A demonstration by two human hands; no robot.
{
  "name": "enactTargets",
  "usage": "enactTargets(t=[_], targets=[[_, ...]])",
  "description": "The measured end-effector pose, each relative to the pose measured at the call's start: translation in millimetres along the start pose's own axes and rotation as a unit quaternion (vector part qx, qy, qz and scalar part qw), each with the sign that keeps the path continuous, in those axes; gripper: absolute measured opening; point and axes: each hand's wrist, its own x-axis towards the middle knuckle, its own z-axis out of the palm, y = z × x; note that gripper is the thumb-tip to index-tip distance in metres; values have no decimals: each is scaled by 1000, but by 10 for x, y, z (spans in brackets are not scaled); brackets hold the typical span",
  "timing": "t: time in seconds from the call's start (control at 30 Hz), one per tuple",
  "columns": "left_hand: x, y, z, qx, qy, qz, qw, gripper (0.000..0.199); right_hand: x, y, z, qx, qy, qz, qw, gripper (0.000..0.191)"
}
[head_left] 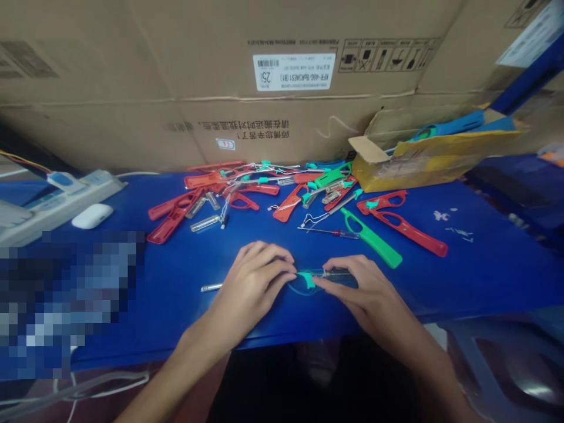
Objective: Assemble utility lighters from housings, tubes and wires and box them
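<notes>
Bare forearms slant in from the lower edge towards a blue casing low on the blue tabletop. The left hand closes its grip on the casing's left part, its fingertips beside a turquoise trigger. The right hand closes its grip on the other part, thumb against the trigger and fingers by the thin wires. A metal tube pokes out to the left of the left hand.

Beyond the hands lie a green casing and a screwdriver, with red casings, clear tanks and more turquoise triggers strewn behind them. Further right, an open carton holds blue pieces. On the left sit a power strip and, just beside it, a small white case. Large cardboard stands upright behind everything; its printing is upside down. A pixelated patch hides the left front.
</notes>
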Motion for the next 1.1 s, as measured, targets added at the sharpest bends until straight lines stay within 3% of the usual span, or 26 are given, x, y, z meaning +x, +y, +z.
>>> enactTargets(t=[0.3,0.63,0.97,1.1], targets=[[0,102,-19,72,-13,42,996,12,21,-36,-20,-33,8,1,999,45],[50,154,9,88,-25,11,996,14,15,16,-1,-26,20,-20,999,45],[-40,184,11,72,5,27,997,10,-23,14,3,-29,20,-21,999,53],[-50,196,9,69,24,39,997,8,-13,3,-3,-32,20,-19,999,47]])
